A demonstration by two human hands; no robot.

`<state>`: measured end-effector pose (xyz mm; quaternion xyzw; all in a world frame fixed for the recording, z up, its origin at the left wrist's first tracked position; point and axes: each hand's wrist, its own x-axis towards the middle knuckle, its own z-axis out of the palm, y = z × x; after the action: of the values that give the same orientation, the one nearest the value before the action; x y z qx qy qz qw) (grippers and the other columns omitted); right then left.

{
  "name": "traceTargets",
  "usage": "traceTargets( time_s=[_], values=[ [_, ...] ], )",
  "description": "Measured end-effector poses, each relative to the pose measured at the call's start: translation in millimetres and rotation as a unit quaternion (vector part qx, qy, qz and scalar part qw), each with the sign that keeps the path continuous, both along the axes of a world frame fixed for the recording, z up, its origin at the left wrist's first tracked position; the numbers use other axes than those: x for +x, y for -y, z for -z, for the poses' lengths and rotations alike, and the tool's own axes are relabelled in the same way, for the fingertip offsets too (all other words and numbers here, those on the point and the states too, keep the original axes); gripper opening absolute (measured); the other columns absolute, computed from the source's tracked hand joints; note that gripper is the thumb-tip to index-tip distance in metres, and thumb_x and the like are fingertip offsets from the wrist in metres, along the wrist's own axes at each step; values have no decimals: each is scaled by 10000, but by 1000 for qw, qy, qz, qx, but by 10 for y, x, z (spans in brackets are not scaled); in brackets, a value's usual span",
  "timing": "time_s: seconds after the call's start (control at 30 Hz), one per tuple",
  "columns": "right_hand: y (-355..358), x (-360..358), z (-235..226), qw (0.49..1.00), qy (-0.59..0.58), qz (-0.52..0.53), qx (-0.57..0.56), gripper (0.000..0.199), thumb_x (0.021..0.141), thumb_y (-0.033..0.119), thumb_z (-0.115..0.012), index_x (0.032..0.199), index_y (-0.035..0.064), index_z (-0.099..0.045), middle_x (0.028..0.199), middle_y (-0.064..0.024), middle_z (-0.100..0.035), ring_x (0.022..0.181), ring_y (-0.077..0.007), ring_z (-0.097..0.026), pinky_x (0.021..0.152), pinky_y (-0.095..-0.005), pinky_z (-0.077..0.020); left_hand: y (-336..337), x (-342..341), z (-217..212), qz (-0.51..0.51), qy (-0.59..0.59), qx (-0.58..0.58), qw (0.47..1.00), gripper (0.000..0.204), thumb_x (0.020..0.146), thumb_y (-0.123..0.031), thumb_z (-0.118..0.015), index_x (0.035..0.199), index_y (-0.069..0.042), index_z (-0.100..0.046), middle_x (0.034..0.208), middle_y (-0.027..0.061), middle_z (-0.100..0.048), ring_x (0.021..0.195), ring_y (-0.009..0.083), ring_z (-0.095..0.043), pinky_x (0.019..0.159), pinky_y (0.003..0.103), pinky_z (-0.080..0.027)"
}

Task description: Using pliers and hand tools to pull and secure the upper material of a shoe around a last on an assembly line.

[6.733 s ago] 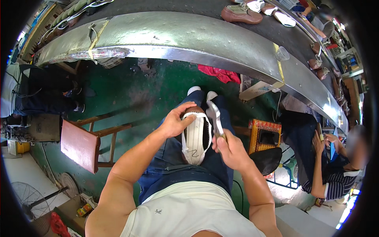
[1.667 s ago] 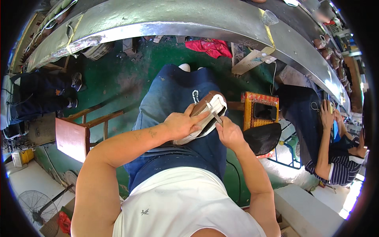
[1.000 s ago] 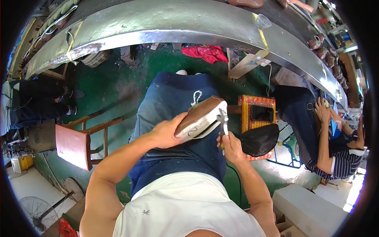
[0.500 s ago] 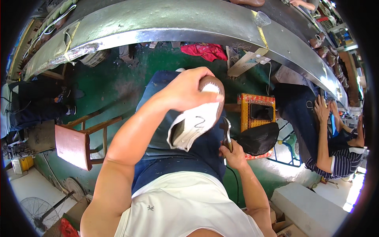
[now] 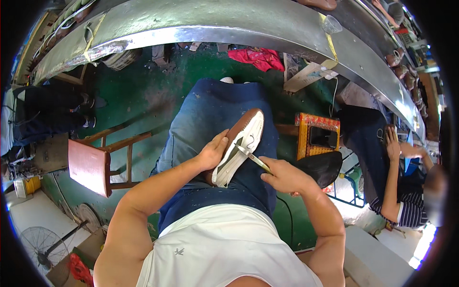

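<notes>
A shoe (image 5: 250,135), white on top with brown along its side and toe, rests tilted on my blue-trousered lap, toe pointing away. My left hand (image 5: 213,154) is closed on its left side near the heel, fingers along the brown edge. From the right, my right hand (image 5: 283,175) grips the handle of a hammer-like tool (image 5: 252,157) with a slim metal head. That head lies over the shoe's opening; whether it touches the shoe I cannot tell.
A metal-edged workbench (image 5: 201,24) spans the far side. To the left stands a wooden stool (image 5: 89,165). A phone (image 5: 323,137) lies on an orange patterned seat at right, beside a black cushion (image 5: 321,168). A co-worker in a striped shirt (image 5: 412,210) sits farther right.
The shoe has been lowered to my lap and turned toe away. My left hand has shifted from the toe end to its left side. My right hand has brought the tool over the shoe.
</notes>
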<state>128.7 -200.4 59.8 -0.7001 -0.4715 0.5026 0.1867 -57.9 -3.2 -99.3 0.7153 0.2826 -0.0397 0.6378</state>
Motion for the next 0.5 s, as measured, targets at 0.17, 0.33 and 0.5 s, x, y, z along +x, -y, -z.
traceTargets(
  time_s=[0.17, 0.33, 0.5],
  values=[
    [-441, 257, -223, 981, 36, -142, -125, 268, 929, 220, -632, 1047, -15, -578, 873, -246, -662, 868, -442, -649, 767, -500, -496, 65, -46, -197, 34, 8, 83, 996, 625, 1091, -332, -347, 1551, 84, -270, 1579, 288, -345, 1501, 380, -309, 1235, 400, -243],
    [-473, 390, -100, 961, 57, -182, -201, 269, 938, 268, -658, 953, 4, -612, 860, -216, -685, 838, -379, -683, 724, -474, -514, -25, -48, -165, 91, 30, 58, 994, 722, 1073, -370, -408, 1586, 73, -160, 1611, 296, -262, 1528, 387, -234, 1251, 401, -195],
    [-256, 544, 482, 954, 210, -214, -21, 247, 903, 273, -710, 966, 46, -636, 836, -157, -683, 808, -363, -672, 719, -468, -511, -193, 12, 25, 129, 79, -106, 983, 940, 1016, -479, -556, 1621, 3, -22, 1640, 237, -190, 1546, 328, -177, 1249, 405, -170]
  ],
)
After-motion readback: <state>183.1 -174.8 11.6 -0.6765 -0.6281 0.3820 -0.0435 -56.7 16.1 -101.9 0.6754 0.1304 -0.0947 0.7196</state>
